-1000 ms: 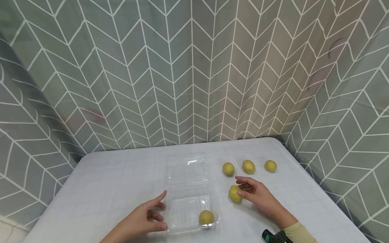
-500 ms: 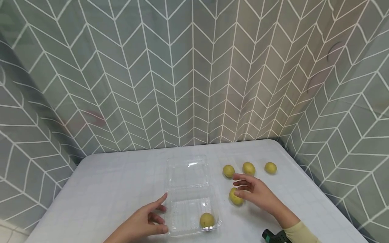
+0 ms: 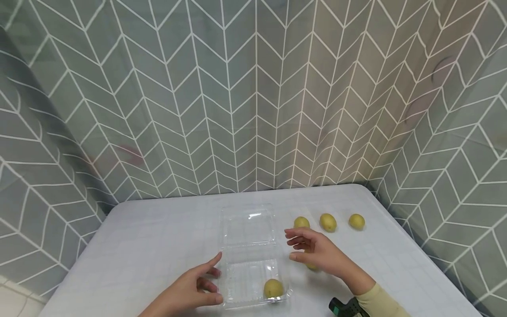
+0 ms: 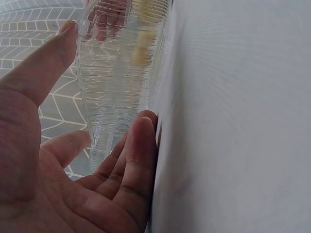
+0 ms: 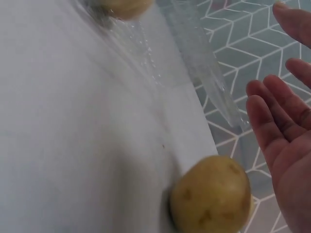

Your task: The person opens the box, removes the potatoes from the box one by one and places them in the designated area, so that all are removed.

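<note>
A clear plastic clamshell box (image 3: 247, 281) lies with its lid folded back on the table. One yellow potato (image 3: 273, 288) sits in its near right corner. My left hand (image 3: 194, 286) is at the box's left side, fingers spread; in the left wrist view its fingertips meet the clear wall. To the right of the box, my right hand (image 3: 317, 251) hovers with nothing in it, fingers extended. Below it a potato (image 5: 211, 196) rests on the table, mostly hidden by the hand in the head view.
Three more potatoes stand in a row toward the back right: a left one (image 3: 302, 222), a middle one (image 3: 328, 222) and a right one (image 3: 356, 221). A white cloth covers the table (image 3: 166, 237). Patterned curtains (image 3: 253, 97) enclose the back and sides.
My right hand has come away from the near potato and moved left toward the box. The potato stays on the table. My left hand holds its place beside the box.
</note>
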Action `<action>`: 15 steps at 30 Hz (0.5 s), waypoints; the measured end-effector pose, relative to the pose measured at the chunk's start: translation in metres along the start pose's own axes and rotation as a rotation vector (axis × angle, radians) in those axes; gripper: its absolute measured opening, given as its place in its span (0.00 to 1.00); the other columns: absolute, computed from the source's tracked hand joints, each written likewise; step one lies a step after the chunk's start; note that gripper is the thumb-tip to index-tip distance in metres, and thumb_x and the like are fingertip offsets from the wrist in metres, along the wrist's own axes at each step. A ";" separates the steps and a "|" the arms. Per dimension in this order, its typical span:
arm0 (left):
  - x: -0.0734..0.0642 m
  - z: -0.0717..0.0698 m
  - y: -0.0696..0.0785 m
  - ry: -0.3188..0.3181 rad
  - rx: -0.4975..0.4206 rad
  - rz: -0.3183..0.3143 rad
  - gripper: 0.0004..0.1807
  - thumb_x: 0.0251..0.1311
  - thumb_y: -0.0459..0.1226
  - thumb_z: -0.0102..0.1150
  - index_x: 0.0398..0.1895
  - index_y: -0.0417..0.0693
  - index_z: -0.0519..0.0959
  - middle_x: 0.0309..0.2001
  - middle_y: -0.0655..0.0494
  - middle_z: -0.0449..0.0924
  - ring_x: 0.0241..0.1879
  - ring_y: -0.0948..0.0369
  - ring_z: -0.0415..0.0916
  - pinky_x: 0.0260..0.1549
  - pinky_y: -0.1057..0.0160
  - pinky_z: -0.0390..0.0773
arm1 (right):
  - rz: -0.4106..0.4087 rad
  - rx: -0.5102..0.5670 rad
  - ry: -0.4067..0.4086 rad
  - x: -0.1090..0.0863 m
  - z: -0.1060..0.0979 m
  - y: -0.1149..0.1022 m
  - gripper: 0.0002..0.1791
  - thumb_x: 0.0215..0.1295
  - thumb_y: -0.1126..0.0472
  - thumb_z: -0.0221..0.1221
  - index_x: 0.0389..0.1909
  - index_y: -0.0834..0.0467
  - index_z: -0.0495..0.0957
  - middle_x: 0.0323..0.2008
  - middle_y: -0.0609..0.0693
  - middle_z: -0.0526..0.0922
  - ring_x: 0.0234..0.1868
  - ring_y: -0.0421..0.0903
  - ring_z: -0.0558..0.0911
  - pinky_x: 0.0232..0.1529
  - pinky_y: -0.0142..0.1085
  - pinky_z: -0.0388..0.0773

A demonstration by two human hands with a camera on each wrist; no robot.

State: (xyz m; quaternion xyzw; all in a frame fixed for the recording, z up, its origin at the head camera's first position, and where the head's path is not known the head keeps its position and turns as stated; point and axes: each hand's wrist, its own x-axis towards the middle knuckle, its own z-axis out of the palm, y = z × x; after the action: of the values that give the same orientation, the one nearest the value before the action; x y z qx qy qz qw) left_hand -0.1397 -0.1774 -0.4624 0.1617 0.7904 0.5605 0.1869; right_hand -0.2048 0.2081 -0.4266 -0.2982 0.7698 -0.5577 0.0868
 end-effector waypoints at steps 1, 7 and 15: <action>0.000 0.000 0.000 0.000 0.001 0.006 0.51 0.54 0.40 0.74 0.78 0.48 0.54 0.57 0.45 0.72 0.40 0.58 0.79 0.37 0.66 0.80 | -0.005 0.005 -0.009 0.001 0.002 0.000 0.29 0.61 0.62 0.68 0.63 0.60 0.73 0.61 0.62 0.73 0.58 0.60 0.77 0.57 0.45 0.74; -0.001 0.001 0.002 -0.001 0.006 0.020 0.51 0.54 0.40 0.74 0.78 0.48 0.54 0.56 0.45 0.72 0.40 0.58 0.79 0.38 0.66 0.79 | -0.045 0.015 -0.073 0.006 0.014 0.002 0.28 0.61 0.62 0.69 0.63 0.59 0.74 0.60 0.65 0.74 0.57 0.59 0.78 0.57 0.44 0.75; 0.000 0.001 0.002 -0.003 0.000 0.006 0.51 0.54 0.40 0.74 0.78 0.48 0.54 0.55 0.45 0.72 0.40 0.57 0.79 0.38 0.66 0.80 | -0.138 -0.001 -0.173 0.011 0.026 0.000 0.28 0.62 0.61 0.68 0.63 0.60 0.73 0.54 0.64 0.78 0.54 0.60 0.79 0.56 0.45 0.76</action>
State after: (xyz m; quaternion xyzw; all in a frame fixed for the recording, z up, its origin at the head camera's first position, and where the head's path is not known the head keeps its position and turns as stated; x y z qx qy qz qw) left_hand -0.1390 -0.1759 -0.4609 0.1651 0.7896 0.5609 0.1863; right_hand -0.2021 0.1812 -0.4340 -0.3977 0.7372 -0.5342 0.1141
